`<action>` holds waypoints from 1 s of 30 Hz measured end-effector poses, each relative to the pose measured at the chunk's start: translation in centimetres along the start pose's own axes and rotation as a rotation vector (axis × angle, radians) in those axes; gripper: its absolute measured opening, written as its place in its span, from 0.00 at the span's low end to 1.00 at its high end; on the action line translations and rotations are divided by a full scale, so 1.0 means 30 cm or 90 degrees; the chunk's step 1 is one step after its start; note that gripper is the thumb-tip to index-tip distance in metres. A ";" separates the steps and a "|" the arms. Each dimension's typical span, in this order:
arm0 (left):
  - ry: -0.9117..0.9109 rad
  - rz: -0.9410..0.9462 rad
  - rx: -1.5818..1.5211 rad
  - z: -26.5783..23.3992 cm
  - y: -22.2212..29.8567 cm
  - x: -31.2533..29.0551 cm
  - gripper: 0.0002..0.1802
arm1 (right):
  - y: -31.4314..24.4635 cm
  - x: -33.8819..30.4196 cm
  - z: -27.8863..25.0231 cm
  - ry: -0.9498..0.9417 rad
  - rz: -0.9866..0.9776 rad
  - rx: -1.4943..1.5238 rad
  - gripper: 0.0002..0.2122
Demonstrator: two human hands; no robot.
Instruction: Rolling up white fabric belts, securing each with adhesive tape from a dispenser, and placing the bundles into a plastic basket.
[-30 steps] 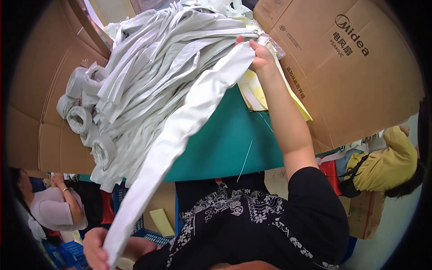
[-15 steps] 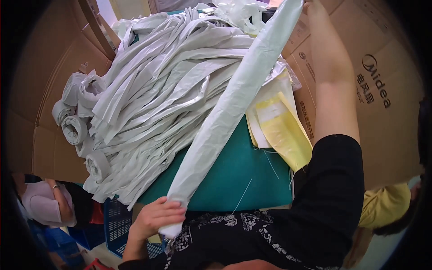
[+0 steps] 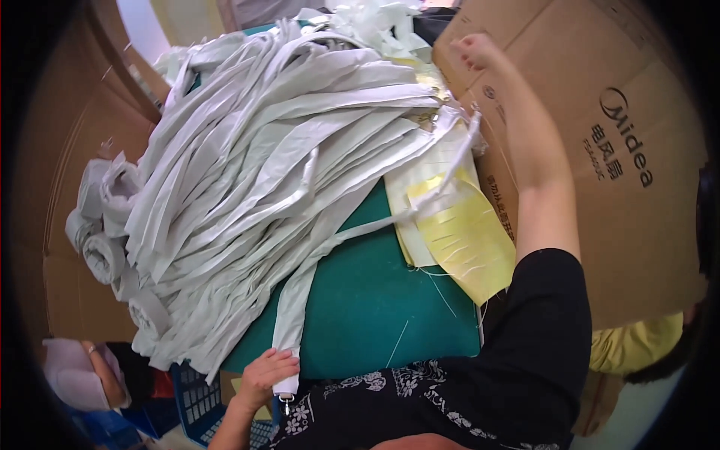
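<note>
My left hand (image 3: 270, 373) is at the near edge of the green table, fingers closed over the end of a long pale grey-white strap (image 3: 291, 311). A small metal clip (image 3: 286, 406) hangs from that end. From there the strap runs slack and twisted across the table, over some yellow sheets, and its far part rises near the cardboard on the right. My right hand (image 3: 477, 52) is raised at the far right with its fingers curled. The strap is apart from it, and anything inside those fingers is hidden. Left of the strap lies a big heap of similar straps (image 3: 255, 165).
Several rolled straps (image 3: 103, 256) sit at the heap's left edge. Yellow and white sheets (image 3: 465, 247) lie at the right of the green table (image 3: 360, 300). A cardboard box (image 3: 585, 210) stands at the right. Below left are a blue basket (image 3: 196, 405) and a seated person (image 3: 82, 371).
The strap was taut between both hands; now its far part has dropped slack onto the sheets, away from my right hand. My left hand still grips the near end, where the clip now shows.
</note>
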State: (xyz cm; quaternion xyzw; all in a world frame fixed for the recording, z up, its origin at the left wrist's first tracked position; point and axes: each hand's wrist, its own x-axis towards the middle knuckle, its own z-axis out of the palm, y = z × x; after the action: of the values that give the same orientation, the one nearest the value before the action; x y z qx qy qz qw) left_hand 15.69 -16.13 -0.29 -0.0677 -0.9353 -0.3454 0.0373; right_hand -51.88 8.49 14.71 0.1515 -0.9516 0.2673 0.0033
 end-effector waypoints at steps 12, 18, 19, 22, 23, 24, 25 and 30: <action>-0.013 0.024 -0.022 0.000 -0.012 0.003 0.12 | 0.232 -0.353 0.078 -0.103 -0.077 -0.252 0.09; -0.008 0.020 -0.018 -0.013 -0.001 0.010 0.11 | 0.254 -0.326 0.132 -0.115 -0.196 -0.287 0.06; -0.006 0.014 -0.021 -0.019 0.006 0.014 0.12 | 0.253 -0.319 0.144 -0.117 -0.198 -0.285 0.06; -0.011 -0.010 -0.014 -0.027 0.008 0.006 0.10 | 0.231 -0.276 0.170 -0.072 -0.198 -0.414 0.05; -0.009 -0.016 -0.011 -0.025 0.012 -0.006 0.10 | 0.204 -0.246 0.157 -0.041 -0.134 -0.428 0.08; -0.019 -0.021 -0.024 -0.021 0.019 -0.023 0.10 | 0.172 -0.211 0.143 -0.009 -0.070 -0.441 0.11; -0.028 -0.028 -0.037 -0.021 0.030 -0.036 0.09 | 0.140 -0.171 0.139 0.065 -0.052 -0.397 0.12; 0.105 -0.023 -0.135 -0.041 0.100 0.020 0.06 | -0.004 0.032 0.041 0.380 -0.089 -0.243 0.10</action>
State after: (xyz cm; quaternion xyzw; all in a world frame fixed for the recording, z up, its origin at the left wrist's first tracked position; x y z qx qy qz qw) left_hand 15.58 -14.61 2.65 -0.0260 -0.8883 -0.4472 0.1010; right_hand -52.67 7.51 13.79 0.1280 -0.9288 0.1160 0.3279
